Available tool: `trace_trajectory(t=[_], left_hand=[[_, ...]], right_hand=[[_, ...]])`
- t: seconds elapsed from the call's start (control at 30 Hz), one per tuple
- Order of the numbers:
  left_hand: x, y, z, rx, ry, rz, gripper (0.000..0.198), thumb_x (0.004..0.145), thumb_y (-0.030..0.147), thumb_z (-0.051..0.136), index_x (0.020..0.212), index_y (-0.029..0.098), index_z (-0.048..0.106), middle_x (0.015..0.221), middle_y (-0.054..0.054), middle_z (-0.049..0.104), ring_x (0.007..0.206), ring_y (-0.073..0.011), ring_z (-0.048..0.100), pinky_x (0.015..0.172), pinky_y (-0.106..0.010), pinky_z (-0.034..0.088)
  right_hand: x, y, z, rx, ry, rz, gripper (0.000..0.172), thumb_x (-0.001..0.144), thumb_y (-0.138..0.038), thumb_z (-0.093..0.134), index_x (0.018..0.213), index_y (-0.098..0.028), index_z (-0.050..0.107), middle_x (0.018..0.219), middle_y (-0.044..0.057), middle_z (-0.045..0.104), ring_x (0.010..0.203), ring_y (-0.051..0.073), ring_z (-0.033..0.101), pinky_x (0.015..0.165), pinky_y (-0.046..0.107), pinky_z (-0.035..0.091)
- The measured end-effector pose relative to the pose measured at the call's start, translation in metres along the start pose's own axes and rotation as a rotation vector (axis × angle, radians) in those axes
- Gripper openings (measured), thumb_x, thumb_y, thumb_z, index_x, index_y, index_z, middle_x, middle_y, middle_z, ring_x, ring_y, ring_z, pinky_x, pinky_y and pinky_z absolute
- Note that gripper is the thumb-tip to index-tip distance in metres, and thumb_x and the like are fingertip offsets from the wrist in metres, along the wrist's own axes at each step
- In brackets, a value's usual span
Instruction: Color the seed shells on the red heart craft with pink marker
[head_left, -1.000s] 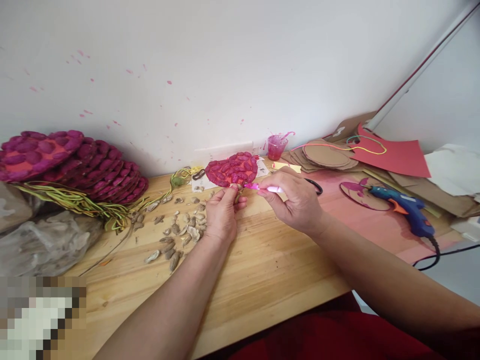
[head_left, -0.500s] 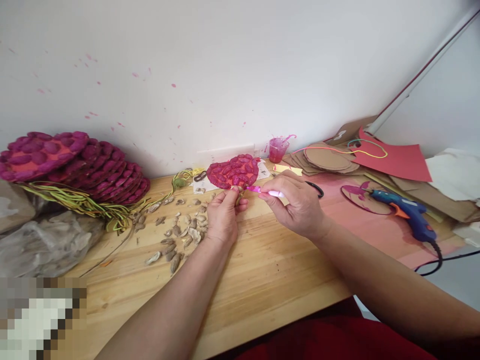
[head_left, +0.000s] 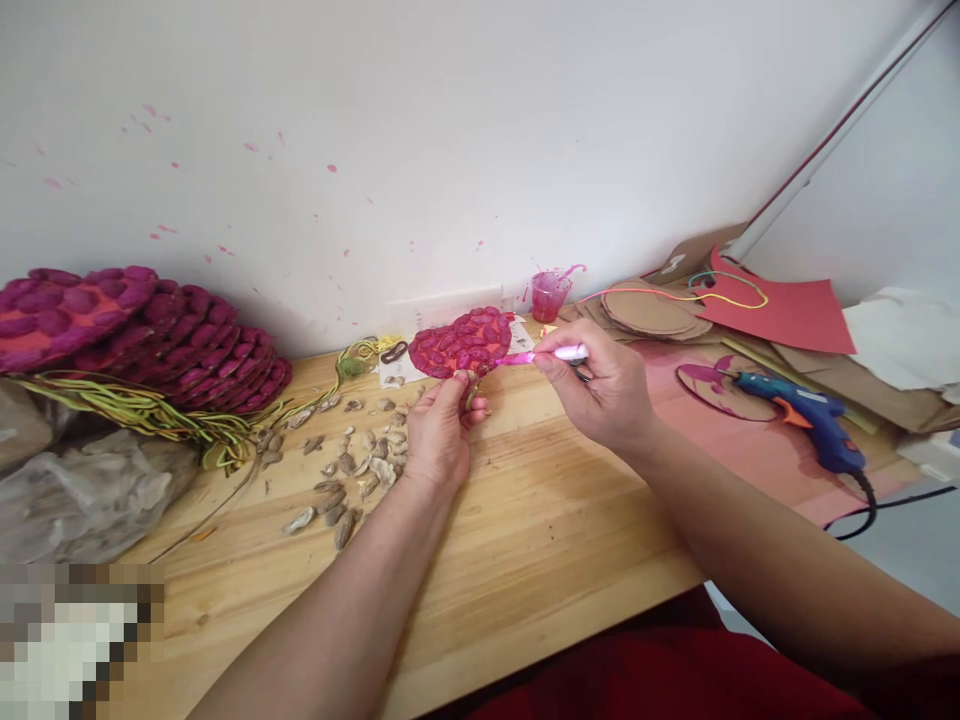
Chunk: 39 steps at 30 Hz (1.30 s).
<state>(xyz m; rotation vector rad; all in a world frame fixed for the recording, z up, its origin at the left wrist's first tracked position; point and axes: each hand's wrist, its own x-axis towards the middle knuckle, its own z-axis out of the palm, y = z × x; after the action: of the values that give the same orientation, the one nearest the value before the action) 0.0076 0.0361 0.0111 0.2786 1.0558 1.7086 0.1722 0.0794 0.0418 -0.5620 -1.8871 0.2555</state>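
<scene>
My left hand (head_left: 442,425) pinches the near edge of a magenta heart-shaped piece (head_left: 461,342) covered with painted peanut shells. Some green cord shows by those fingers. Between the thumb and fingers of my right hand (head_left: 600,385) is a slim paintbrush (head_left: 559,354) with a whitish handle and a pink-stained end. Its tip points left and meets the right lower edge of the heart. Behind, against the wall, stands a clear cup (head_left: 550,295) smeared with magenta paint. Unpainted peanut shells (head_left: 367,465) lie scattered left of my left hand.
At left, a stack of magenta shell-covered pieces (head_left: 135,330) trails yellow-green cords (head_left: 150,405) above a plastic bag (head_left: 97,495). To the right are cardboard discs (head_left: 652,308), a red sheet (head_left: 780,305) and a blue glue gun (head_left: 802,400) with its black cable.
My right hand has turned, so the brush sits at a steeper angle with its handle raised. The whole view has shifted slightly. My left hand keeps its pinch on the heart.
</scene>
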Motion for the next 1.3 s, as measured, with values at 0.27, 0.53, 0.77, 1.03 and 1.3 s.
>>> trace_trajectory(t=[0.27, 0.53, 0.77, 1.03, 1.3], left_hand=[[0.0024, 0.0010, -0.0003, -0.038, -0.010, -0.024, 0.017, 0.066, 0.019, 0.080, 0.075, 0.012, 0.068, 0.062, 0.003, 0.064, 0.046, -0.0058, 0.057, 0.040, -0.013, 0.041], [0.0023, 0.0014, 0.0002, -0.050, -0.011, -0.033, 0.010, 0.070, 0.016, 0.077, 0.074, 0.012, 0.068, 0.061, 0.003, 0.064, 0.045, -0.0056, 0.057, 0.039, -0.012, 0.042], [0.0030, 0.0010, -0.0033, -0.047, -0.018, -0.022, 0.014, 0.069, 0.018, 0.078, 0.076, 0.011, 0.068, 0.061, 0.002, 0.064, 0.046, -0.0066, 0.058, 0.039, -0.013, 0.043], [0.0028, 0.0002, -0.0020, -0.046, -0.024, -0.020, 0.017, 0.067, 0.019, 0.080, 0.076, 0.011, 0.068, 0.062, 0.002, 0.065, 0.046, -0.0067, 0.059, 0.040, -0.014, 0.043], [0.0015, 0.0015, -0.0012, -0.024, -0.009, -0.025, 0.017, 0.067, 0.019, 0.080, 0.077, 0.012, 0.068, 0.064, 0.001, 0.066, 0.046, -0.0063, 0.058, 0.040, -0.014, 0.043]], right_hand=[[0.0002, -0.0036, 0.0008, -0.027, -0.068, -0.106, 0.006, 0.093, -0.016, 0.066, 0.093, -0.022, 0.063, 0.086, 0.001, 0.072, 0.080, 0.015, 0.066, 0.075, 0.029, 0.051], [-0.0005, -0.0041, 0.0014, -0.043, -0.064, -0.130, 0.009, 0.093, -0.014, 0.066, 0.094, -0.023, 0.062, 0.087, 0.001, 0.072, 0.081, 0.016, 0.067, 0.076, 0.030, 0.052], [-0.0013, -0.0024, 0.0014, -0.064, -0.058, -0.129, 0.012, 0.091, -0.012, 0.066, 0.095, -0.022, 0.062, 0.086, 0.000, 0.072, 0.081, 0.015, 0.066, 0.076, 0.028, 0.051], [-0.0015, -0.0011, 0.0013, -0.045, -0.046, -0.112, 0.012, 0.091, -0.012, 0.067, 0.095, -0.022, 0.062, 0.086, 0.000, 0.071, 0.081, 0.015, 0.066, 0.076, 0.029, 0.050], [-0.0007, -0.0007, 0.0019, -0.011, -0.037, -0.073, 0.010, 0.092, -0.013, 0.065, 0.094, -0.022, 0.062, 0.087, 0.000, 0.070, 0.081, 0.015, 0.065, 0.075, 0.029, 0.049]])
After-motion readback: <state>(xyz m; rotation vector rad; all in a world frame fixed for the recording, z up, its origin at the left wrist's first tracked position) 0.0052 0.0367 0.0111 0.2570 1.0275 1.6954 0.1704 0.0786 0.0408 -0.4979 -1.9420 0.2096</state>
